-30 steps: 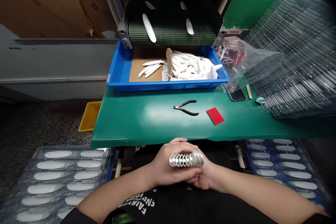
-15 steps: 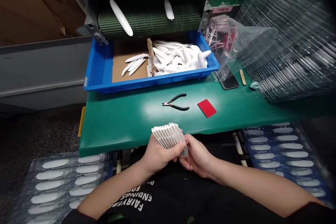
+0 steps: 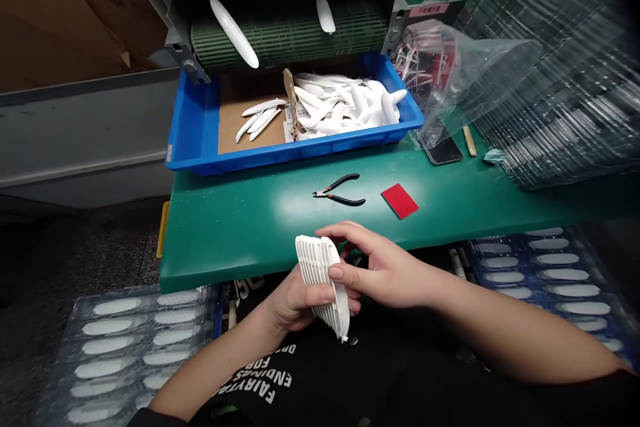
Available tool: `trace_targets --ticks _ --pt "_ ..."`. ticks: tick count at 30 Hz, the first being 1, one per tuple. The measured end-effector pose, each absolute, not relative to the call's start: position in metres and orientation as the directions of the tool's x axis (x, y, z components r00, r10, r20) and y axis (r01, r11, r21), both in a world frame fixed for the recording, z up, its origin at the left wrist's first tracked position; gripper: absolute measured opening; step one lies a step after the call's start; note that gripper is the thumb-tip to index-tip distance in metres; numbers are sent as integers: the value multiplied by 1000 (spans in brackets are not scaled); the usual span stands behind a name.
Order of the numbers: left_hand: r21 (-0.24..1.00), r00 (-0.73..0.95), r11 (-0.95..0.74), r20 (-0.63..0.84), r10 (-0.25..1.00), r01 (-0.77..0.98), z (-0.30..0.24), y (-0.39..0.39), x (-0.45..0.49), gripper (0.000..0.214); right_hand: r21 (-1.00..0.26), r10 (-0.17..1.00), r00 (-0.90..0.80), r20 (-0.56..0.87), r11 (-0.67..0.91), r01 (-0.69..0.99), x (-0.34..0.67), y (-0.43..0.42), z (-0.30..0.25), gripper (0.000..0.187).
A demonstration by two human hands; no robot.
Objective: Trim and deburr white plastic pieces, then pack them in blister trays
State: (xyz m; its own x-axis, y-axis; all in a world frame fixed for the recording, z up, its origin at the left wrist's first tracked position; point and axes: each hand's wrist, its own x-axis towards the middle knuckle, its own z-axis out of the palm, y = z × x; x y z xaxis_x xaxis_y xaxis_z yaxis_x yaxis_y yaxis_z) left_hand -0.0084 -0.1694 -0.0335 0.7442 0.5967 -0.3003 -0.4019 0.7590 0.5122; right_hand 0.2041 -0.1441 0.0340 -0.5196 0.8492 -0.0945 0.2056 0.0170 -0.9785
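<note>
A stack of long, white, oval plastic pieces (image 3: 320, 267) is held upright in front of my body. My left hand (image 3: 300, 300) is closed round its lower part, the thumb lying across the edges. My right hand (image 3: 373, 270) grips the stack's right side, thumb on the outermost piece and fingers curled over the top. Beyond the hands, black-handled nippers (image 3: 341, 191) lie on the green table (image 3: 235, 227) with their jaws apart. To their right is a red card (image 3: 399, 201).
A blue bin (image 3: 295, 152) holds loose white pieces, split by a cardboard divider, below a green conveyor belt (image 3: 285, 40) carrying more pieces. A phone (image 3: 445, 151), a clear plastic bag (image 3: 465, 73) and stacked clear trays (image 3: 560, 80) stand right. Filled trays (image 3: 110, 347) flank me below.
The stack has turned from lying tilted to more upright, its outer piece now facing right. My right hand has moved up from beneath onto the stack's right side and top.
</note>
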Motion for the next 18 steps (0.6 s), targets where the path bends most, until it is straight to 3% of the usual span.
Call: trace_targets --ticks 8,14,18 --pt "462 724 780 -346 597 -422 -22 -165 -23 62 -982 830 -541 -137 -41 186 189 -132 26 39" --pt "469 625 738 -404 667 -485 -16 -159 -20 49 -983 814 -561 -150 -60 175 183 -119 26 40" --pt "500 522 668 -418 743 -551 -11 -148 -21 44 -970 842 -537 -40 95 222 192 -107 25 37"
